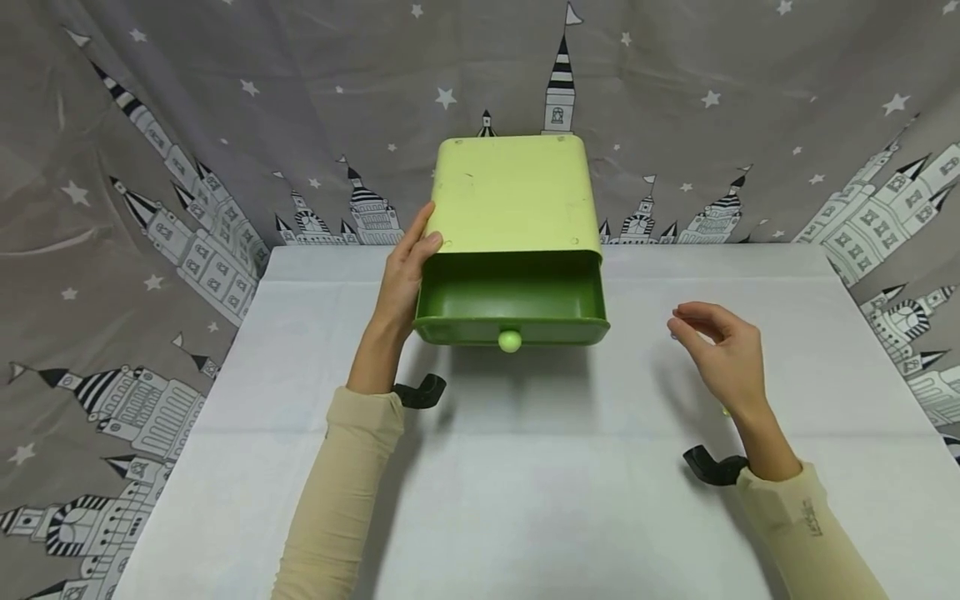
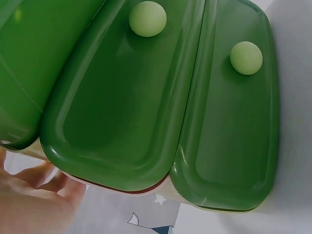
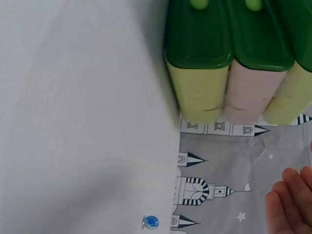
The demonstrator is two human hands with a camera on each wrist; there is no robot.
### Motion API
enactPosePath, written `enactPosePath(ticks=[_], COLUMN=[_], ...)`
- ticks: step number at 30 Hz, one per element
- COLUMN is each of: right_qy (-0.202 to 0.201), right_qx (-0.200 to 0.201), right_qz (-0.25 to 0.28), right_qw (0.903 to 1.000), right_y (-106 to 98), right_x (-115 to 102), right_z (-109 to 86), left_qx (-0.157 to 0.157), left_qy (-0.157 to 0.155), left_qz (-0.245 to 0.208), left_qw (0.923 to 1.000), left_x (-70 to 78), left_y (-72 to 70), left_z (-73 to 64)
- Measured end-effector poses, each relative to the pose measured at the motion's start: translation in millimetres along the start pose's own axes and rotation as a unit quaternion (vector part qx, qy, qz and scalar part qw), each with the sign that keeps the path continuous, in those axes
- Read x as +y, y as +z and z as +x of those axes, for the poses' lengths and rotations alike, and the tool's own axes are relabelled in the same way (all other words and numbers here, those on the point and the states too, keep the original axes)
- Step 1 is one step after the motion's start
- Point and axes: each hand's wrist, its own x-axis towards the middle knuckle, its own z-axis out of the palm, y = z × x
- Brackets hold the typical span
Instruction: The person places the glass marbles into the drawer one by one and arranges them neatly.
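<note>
A small drawer cabinet point(image 1: 513, 192) with a pale yellow top stands toward the back of the table. Its green top drawer point(image 1: 517, 287) is pulled out, with a round light-green knob at the front and a bare green inside. Two lower drawers point(image 2: 117, 102) appear closed in the left wrist view. My left hand point(image 1: 401, 283) rests against the cabinet's left side, thumb near the top front edge. Away from the cabinet, my right hand point(image 1: 723, 358) hovers over the table at the right, fingers loosely bent toward the thumb. Nothing can be made out in it.
A small blue and clear object point(image 3: 151, 222) appears near the cloth's edge in the right wrist view. A tiny yellowish spot point(image 1: 725, 411) shows beside the right wrist. White cloth point(image 1: 525, 500) covers the table; a grey castle-print curtain point(image 1: 300, 83) hangs behind and at the sides.
</note>
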Motion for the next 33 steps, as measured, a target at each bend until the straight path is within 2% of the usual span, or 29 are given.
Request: enactPosePath(ticks=[9, 16, 20, 33], right_qy=[-0.005, -0.03, -0.04, 0.008], right_qx=[-0.001, 0.001, 0.0, -0.014], right_qz=[-0.005, -0.073, -0.091, -0.117], right_qw=[1.0, 0.9969, 0.995, 0.993], right_y=[0.1, 1.0, 2.7, -0.4], right_x=[19.1, 33.8, 40.1, 60.5], right_z=[3.3, 3.7, 3.6, 5.5], left_qx=[0.003, 0.004, 0.002, 0.002], left_qy=[-0.002, 0.0, 0.002, 0.002], left_qz=[0.0, 0.0, -0.002, -0.004], left_qw=[1.0, 1.0, 1.0, 1.0], left_x=[-1.1, -0.7, -0.6, -2.3], left_y=[0.3, 0.6, 0.6, 0.3], left_z=[0.5, -0.6, -1.3, -1.1])
